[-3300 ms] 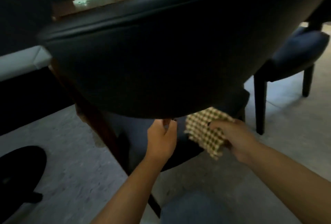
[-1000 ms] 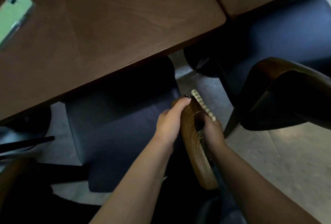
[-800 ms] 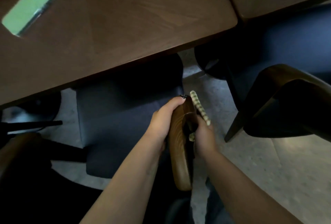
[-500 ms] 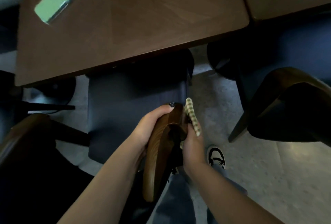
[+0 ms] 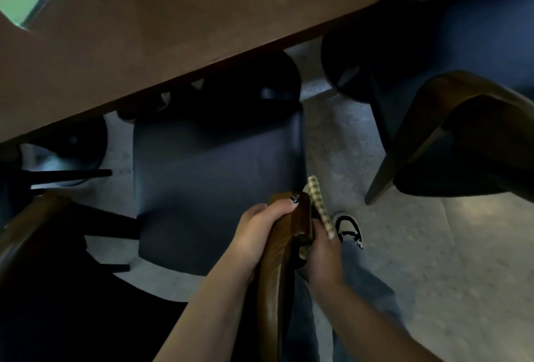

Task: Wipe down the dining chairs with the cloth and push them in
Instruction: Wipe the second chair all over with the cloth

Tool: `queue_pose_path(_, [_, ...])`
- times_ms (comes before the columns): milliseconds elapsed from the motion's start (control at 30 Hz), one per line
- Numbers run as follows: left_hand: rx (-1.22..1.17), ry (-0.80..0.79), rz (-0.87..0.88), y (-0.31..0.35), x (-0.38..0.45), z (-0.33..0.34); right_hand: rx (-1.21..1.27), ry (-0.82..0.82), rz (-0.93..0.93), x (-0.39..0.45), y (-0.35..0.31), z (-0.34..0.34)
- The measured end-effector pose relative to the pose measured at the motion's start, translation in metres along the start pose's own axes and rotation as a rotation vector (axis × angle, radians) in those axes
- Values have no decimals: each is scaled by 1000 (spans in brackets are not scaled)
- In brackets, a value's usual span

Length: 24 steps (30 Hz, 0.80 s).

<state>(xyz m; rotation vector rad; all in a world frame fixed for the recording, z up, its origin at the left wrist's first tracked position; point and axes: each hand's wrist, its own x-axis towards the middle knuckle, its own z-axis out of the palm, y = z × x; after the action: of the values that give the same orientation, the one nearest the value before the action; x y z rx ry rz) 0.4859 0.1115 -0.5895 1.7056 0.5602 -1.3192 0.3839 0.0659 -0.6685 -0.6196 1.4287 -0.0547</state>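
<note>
Hidden: my right fingers, behind the chair back [image 5: 277, 260].
Left hand [image 5: 254, 234]: curled over the wooden rail.
Right hand [image 5: 323, 257]: pinching the checked cloth [image 5: 319, 205] against the rail's far side.

Two bare forearms reach forward and down from bottom of view, converging near centre. Left hand [image 5: 257, 236] curled around one side of wooden chair back [image 5: 277, 275], fingers wrapped over top edge, dark-painted nail on fingertip. Right hand [image 5: 323, 254] on opposite side of same edge, gripping checked cloth [image 5: 319, 205], which sticks up above knuckles. Hands close together, wood between them. Below, one jeans-clad leg and sneakered foot [image 5: 348, 230].
</note>
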Motion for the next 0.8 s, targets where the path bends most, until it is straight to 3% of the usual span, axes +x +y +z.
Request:
queue_pose_path(233, [69, 17, -13, -11, -8, 8, -273, 77, 57, 40, -13, -55])
queue_pose_path(400, [311, -63, 36, -3, 9, -2, -475, 80, 135, 100, -1, -71])
queue_pose_path(533, [527, 85, 163, 10, 71, -5, -509, 2, 217, 126, -7, -43])
queue_pose_path(633, [1098, 129, 280, 16, 133, -7, -525, -34, 253, 148, -4, -18])
queue_pose_path(700, [1424, 85, 222, 19, 156, -2, -563, -86, 260, 162, 3, -4])
queue_pose_path(800, [1706, 68, 210, 8, 177, 3, -616, -185, 237, 168, 3, 12])
